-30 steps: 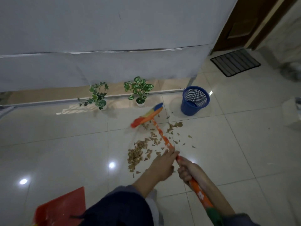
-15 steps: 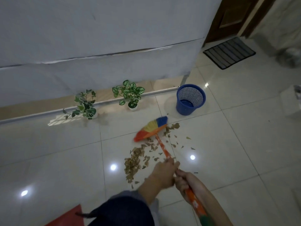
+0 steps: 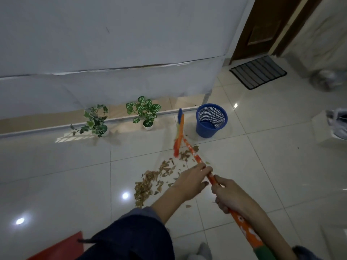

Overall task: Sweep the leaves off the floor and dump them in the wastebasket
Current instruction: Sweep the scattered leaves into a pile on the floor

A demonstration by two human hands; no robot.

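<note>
Both hands hold a broom by its orange patterned handle (image 3: 195,156). My left hand (image 3: 191,182) grips the handle further up towards the head, and my right hand (image 3: 228,197) grips it lower, nearer my body. The broom's orange, yellow and blue bristle head (image 3: 178,136) is turned edge-on, just left of the blue mesh wastebasket (image 3: 211,121). Dry brown leaves (image 3: 150,182) lie in a loose band on the white tiles, from under the broom head down to the left of my left hand.
Two small potted plants (image 3: 144,111) (image 3: 94,121) stand along the white-covered wall behind. A red dustpan (image 3: 60,248) lies at the bottom left. A dark doormat (image 3: 258,72) lies before a brown door at the upper right. A white box (image 3: 330,126) is at the right edge.
The broom head has swung from flat-on over the leaves to edge-on, further away, beside the wastebasket. Both hands keep their grip on the handle.
</note>
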